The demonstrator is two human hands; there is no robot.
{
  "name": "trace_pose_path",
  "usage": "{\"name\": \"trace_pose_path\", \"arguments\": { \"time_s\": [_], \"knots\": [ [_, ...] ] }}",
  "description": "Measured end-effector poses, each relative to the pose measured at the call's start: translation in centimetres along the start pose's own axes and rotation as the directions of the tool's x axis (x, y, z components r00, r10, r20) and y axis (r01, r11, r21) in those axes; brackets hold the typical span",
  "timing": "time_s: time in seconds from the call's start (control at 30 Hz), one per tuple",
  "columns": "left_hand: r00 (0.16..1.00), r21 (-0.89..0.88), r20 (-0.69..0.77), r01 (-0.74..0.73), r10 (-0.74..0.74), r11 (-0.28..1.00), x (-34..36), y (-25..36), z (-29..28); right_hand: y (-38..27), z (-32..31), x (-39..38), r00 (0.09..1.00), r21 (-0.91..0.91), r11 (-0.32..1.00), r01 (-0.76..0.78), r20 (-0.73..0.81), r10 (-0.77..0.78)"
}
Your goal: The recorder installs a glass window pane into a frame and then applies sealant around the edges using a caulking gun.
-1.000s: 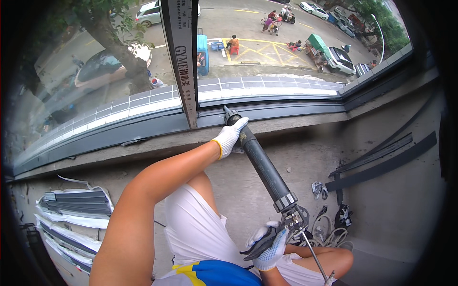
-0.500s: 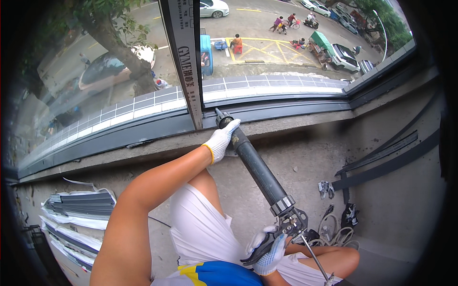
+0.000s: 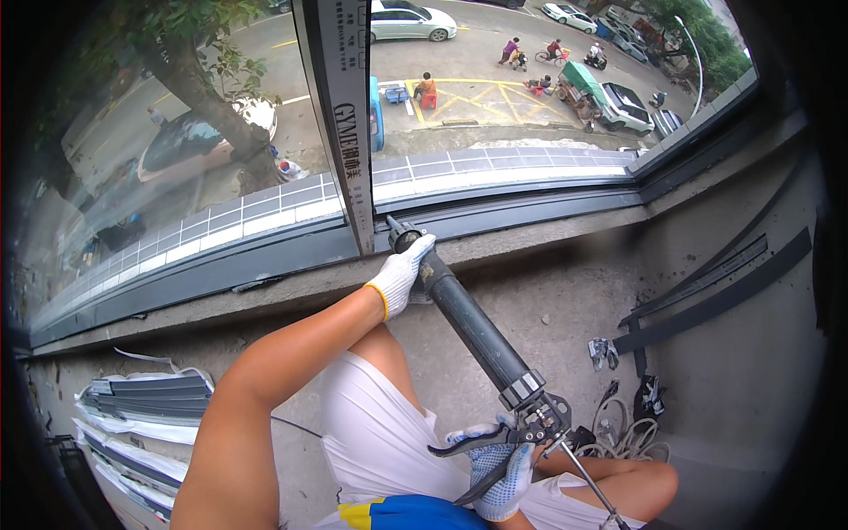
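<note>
A dark caulking gun (image 3: 477,327) lies slantwise across the view, its nozzle end pointing up-left at the window frame (image 3: 521,208). My left hand (image 3: 402,276), in a white knit glove, wraps round the front of its barrel near the nozzle (image 3: 394,223). That tip is beside the foot of the upright frame post (image 3: 340,115); whether it touches cannot be seen. My right hand (image 3: 502,481), gloved with blue dots, grips the rear handle. The trigger lever (image 3: 473,439) stands apart from the handle, with fingers between them. A metal rod (image 3: 592,486) sticks out behind.
Beyond the concrete sill (image 3: 495,240) lies a street with cars and people, seen through the window. Wrapped dark profiles (image 3: 150,397) lie on the floor at left. Dark strips (image 3: 724,296) lean at right, near a pale coiled cable (image 3: 627,437). My bent knees are below the gun.
The trigger lever has swung away from the handle as my right fingers loosened. The nozzle end and my left hand have shifted slightly left and down in the picture.
</note>
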State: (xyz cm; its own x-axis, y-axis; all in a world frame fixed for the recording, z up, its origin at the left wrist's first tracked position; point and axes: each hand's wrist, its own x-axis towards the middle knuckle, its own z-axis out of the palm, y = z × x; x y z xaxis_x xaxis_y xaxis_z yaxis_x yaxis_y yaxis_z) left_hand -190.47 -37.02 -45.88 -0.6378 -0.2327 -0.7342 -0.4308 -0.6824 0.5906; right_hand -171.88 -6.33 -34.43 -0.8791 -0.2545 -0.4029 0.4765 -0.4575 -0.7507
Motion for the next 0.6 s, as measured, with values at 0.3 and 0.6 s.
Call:
{"name": "trace_pose_path", "arguments": {
  "time_s": [0.3, 0.6],
  "knots": [
    [0.998, 0.021, -0.008, -0.058, 0.058, 0.998, -0.5, 0.2, -0.4, -0.7, -1.1, 0.3, 0.994, 0.084, 0.991, -0.108, 0.03, 0.106],
    [0.996, -0.183, -0.063, -0.07, 0.059, 0.981, 1.2, -1.1, -0.4, -2.8, -0.8, 2.2, 0.985, 0.24, 0.956, -0.167, 0.089, 0.15]
  ]
}}
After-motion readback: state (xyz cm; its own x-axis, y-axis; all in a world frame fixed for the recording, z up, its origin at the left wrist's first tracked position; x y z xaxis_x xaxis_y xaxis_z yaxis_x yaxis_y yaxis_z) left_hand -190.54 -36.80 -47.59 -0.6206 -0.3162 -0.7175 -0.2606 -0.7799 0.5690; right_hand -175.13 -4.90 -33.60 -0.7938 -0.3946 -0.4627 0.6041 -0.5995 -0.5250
